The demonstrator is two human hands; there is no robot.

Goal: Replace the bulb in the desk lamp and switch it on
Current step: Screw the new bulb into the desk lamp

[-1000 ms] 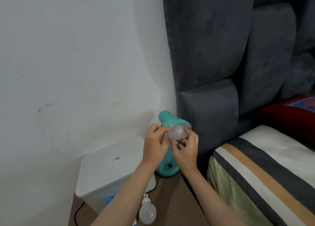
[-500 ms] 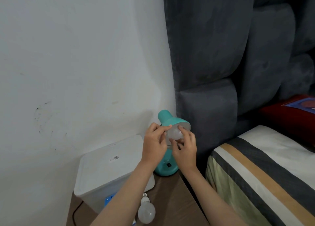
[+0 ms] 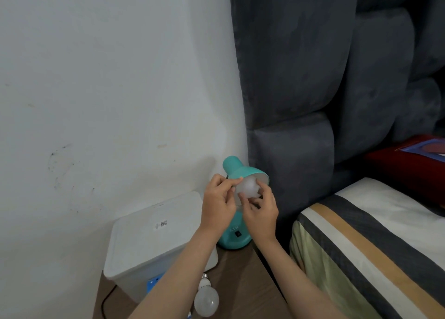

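Bulb (image 3: 248, 187): it sits in the mouth of the teal shade (image 3: 243, 171), its round end facing you and slightly right; the base is hidden up inside, so you cannot tell how far it is threaded.
Axis: the bulb's long axis runs along the shade, from the closed teal end at upper left down toward the open rim at lower right; your turning has to go about that line, I judge.
Right hand (image 3: 261, 211): it lies below and to the right of the bulb; its fingers (image 3: 263, 188) are curled around the glass from the lower right, touching it; this is the nearer hand for the twist.
Left hand (image 3: 218, 204): it is to the left; its fingers (image 3: 232, 181) pinch at the shade's rim, just beside the bulb; whether they also touch the glass is unclear.
Spare bulb (image 3: 206, 299): it lies on the tabletop (image 3: 240, 277) near your left forearm, screw cap pointing away from you, well apart from the lamp.
Switch (image 3: 238, 234): a small dark mark on the lamp base (image 3: 234, 238), below your hands; likely your last step.
Risk: tilt the bulb off the shade's line and the thread may bind.
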